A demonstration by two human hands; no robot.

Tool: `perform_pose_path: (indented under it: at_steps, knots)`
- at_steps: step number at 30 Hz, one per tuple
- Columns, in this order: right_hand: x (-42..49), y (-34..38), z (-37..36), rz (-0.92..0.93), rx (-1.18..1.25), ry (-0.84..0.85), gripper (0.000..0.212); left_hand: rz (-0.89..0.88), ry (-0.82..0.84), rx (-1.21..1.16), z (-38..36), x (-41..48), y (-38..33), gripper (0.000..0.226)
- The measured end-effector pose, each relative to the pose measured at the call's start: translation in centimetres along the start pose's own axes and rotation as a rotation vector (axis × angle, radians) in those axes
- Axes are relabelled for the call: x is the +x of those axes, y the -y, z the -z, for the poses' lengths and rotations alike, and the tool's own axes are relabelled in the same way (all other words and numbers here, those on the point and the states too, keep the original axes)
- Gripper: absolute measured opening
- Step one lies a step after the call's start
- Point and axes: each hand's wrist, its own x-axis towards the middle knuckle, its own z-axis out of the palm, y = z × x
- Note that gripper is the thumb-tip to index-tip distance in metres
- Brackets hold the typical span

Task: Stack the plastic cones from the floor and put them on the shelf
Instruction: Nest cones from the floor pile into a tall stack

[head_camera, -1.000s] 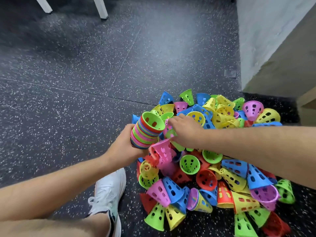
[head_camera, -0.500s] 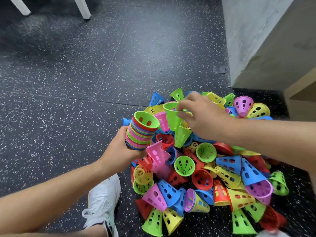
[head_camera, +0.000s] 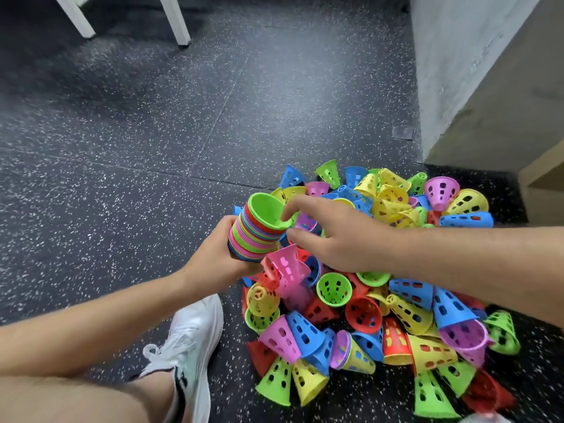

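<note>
Fingers first: the left hand has its fingers wrapped round the lower end of the stack of nested cones, holding it tilted, mouth up, just above the near-left edge of the pile. The right hand is loose and spread, gripping nothing. Its index fingertip sits on the rim of the top green cone, thumb just under that rim.

The rest of the loose cones lie heaped on the speckled floor, close to the wall corner on the right, with a pink cone leaning right against the left hand. White sneaker is beside the pile's near-left edge.

My worry: one finger pushing on one side of the rim could seat that green cone crooked, and it jams. The stack is only gripped low and already leaning, so a hard shove might tip it out.
</note>
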Motion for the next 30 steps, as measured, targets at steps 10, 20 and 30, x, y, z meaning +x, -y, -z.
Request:
perform_pose_path:
  at_steps: [10,20,30]
  knots:
    - [1.8,-4.4,-1.9,-0.139,-0.175,0.132,0.023,0.081,-0.035,-0.019,-0.3,-1.7,2.4,0.065]
    - [5.9,-5.9,-6.4,0.005,-0.544,0.344,0.038,0.151,-0.025,-0.074,-0.6,-1.7,5.0,0.068]
    - [4.9,-4.6,-1.8,-0.134,-0.166,0.067,0.007,0.160,-0.014,-0.068,-1.4,-1.3,4.6,0.066]
